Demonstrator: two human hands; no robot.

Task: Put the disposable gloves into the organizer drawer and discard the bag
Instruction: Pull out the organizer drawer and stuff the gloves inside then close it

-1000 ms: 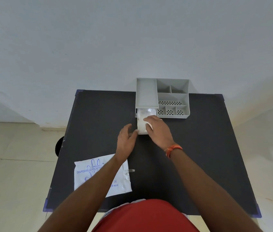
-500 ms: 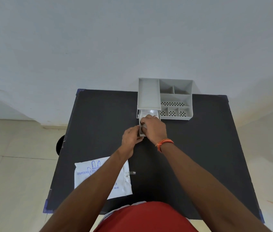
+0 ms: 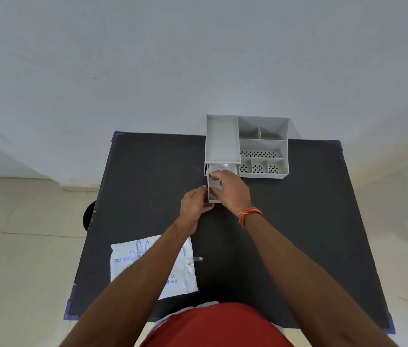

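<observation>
A grey desk organizer (image 3: 263, 146) stands at the far edge of the black table (image 3: 147, 176). Its small drawer (image 3: 214, 199) is pulled out toward me, with clear disposable gloves (image 3: 220, 168) lying in it. My right hand (image 3: 230, 190) lies on top of the drawer, fingers pressing down on the gloves. My left hand (image 3: 194, 204) is curled against the drawer's left front corner, gripping its side. The white glove bag (image 3: 125, 261) with blue print lies flat near the table's front left, partly under my left forearm.
The organizer has several open compartments to the right of the drawer, some with perforated floors. A small clear scrap (image 3: 197, 258) lies beside the bag. A dark round object (image 3: 88, 216) shows past the table's left edge. Tiled floor surrounds the table.
My right hand has slid farther over the drawer and pressed the gloves down. My left hand has closed in against the drawer's side. The bag has not moved.
</observation>
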